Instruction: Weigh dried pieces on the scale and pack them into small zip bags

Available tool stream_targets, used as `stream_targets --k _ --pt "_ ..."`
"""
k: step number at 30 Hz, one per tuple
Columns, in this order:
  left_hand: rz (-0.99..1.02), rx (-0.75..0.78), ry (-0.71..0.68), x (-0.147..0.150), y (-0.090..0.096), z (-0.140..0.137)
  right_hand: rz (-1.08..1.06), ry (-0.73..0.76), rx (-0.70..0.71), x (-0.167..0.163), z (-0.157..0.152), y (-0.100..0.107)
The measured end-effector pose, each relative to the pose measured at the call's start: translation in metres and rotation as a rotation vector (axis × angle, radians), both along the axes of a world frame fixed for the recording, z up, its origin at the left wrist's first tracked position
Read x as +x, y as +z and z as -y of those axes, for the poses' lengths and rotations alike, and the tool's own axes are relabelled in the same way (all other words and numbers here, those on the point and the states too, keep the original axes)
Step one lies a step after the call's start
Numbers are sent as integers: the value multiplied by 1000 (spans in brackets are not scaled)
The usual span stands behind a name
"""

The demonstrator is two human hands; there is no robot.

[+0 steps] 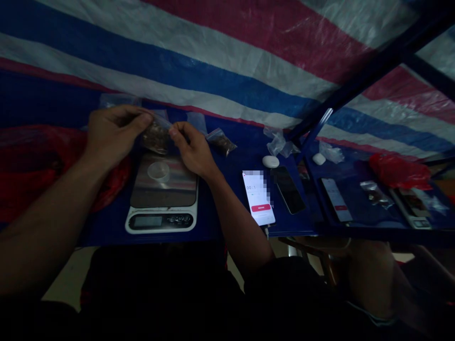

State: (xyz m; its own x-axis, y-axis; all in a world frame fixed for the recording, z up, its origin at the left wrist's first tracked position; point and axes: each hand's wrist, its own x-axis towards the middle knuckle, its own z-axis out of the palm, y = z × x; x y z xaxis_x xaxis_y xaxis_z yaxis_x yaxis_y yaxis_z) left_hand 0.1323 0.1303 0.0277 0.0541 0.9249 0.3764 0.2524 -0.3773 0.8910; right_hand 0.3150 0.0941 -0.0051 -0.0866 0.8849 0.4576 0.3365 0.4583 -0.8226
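Observation:
A clear zip bag point(156, 136) with brownish bits inside hangs between my hands above the far edge of a kitchen scale point(161, 227). My left hand point(112, 130) pinches the bag's top at its left corner. At the opposite corner my right hand point(192, 147) grips it between thumb and fingers. On the scale's dark plate sits a small clear cup point(158, 172). The scale's display looks blank or too dim to read. To the right of my right hand lies another filled zip bag point(223, 141).
Right of the scale are a lit phone point(258, 196), a dark phone point(288, 189), a white earbud case point(270, 162) and crumpled clear plastic point(279, 143). Red plastic bags point(113, 184) lie at left. A blue metal frame point(320, 125) rises at right, beside a neighbouring table with similar things.

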Motion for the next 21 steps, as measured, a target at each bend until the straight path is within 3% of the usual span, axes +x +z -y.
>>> stream_targets --k 3,5,10,15,18,21 --pt "24 -69 -193 -1 -1 -1 5 -100 69 1 0 0" --pt "0 -78 -239 -2 -1 -2 17 -130 131 3 -1 2" --pt "-231 7 -128 -7 3 0 18 -196 197 8 -1 -1" --pt "-344 48 -182 -10 1 -1 29 -183 183 10 -3 -5" --pt "-364 61 -147 -11 -1 -2 30 -232 216 13 -5 -4" --pt "-301 171 -84 -14 7 0 21 -319 245 19 -7 -1"
